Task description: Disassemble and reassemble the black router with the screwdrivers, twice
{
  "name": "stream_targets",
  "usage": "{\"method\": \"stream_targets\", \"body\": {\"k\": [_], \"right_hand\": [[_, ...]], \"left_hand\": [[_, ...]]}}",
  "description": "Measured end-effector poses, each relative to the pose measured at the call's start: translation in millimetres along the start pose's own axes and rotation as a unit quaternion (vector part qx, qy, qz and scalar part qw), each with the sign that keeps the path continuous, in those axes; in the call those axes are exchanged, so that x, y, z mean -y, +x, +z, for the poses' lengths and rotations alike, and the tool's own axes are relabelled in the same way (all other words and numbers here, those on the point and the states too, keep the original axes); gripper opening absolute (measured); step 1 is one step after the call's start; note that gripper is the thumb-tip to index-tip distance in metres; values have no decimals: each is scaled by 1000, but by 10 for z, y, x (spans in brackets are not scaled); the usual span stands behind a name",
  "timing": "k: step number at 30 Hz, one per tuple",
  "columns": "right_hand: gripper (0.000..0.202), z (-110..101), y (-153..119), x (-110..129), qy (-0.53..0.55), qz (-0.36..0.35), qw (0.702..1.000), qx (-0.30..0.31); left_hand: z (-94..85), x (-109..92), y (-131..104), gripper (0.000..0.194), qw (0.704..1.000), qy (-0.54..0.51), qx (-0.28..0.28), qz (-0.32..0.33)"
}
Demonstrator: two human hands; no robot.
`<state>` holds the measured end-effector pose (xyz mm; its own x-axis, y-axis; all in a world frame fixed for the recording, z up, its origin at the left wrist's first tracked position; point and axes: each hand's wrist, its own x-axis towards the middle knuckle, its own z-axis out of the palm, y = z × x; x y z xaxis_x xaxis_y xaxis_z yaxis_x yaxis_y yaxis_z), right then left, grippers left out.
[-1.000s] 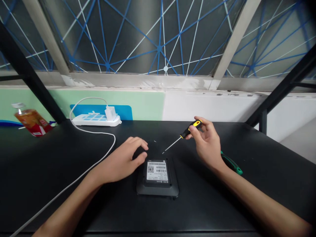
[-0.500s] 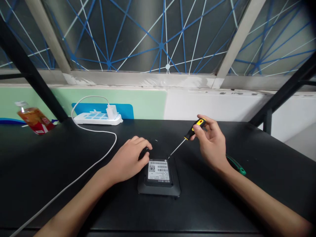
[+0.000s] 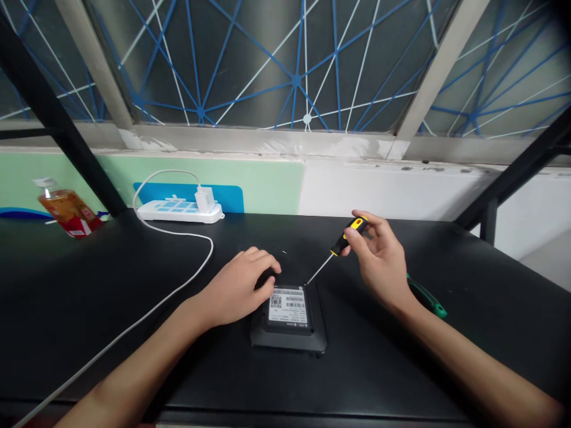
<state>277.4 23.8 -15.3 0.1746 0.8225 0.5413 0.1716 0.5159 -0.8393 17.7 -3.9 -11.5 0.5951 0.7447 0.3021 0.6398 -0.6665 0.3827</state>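
Observation:
A black electronic device [image 3: 288, 340] with sloping sides lies on the table, its white label [image 3: 288, 314] with a QR code and barcodes facing up. My right hand [image 3: 379, 255] grips the black and yellow handle of a screwdriver [image 3: 344, 236]. The slanted shaft reaches down to the device's far right corner, where its tip meets the casing. At the far left corner, my left hand [image 3: 243, 285] has its fingers curved and the thumb apart from them. The thumb rests at the label's edge; whether the other fingertips touch the casing is unclear.
A green-handled tool [image 3: 428, 300] lies partly behind my right wrist. A white power strip [image 3: 178, 213] with a plugged-in charger [image 3: 204, 200] stands by the wall, its white cable [image 3: 178, 291] crossing the table's left side. A drink bottle [image 3: 69, 211] stands at the far left.
My left hand has shifted slightly right, with its thumb over the label's edge. The screwdriver handle has dipped a little to the left, with its tip still at the same corner.

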Motion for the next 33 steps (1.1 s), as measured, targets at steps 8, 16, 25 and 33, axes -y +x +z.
{"method": "stream_targets", "body": {"k": [8,16,25,33], "right_hand": [[44,1,55,-252,1,158,987,-9],[44,-37,79,-278,-22,209,977,-23],[48,-68,136,-284,9,141,987,-78],[48,-10,75,-297,36,123,991,-26]], "left_hand": [[-22,-31,4,12,999,-30,30,24],[-123,-39,-27,59,990,-89,104,25],[-166,-20,-67,82,983,-89,159,3],[-208,-54,-112,91,979,-92,179,-7]]}}
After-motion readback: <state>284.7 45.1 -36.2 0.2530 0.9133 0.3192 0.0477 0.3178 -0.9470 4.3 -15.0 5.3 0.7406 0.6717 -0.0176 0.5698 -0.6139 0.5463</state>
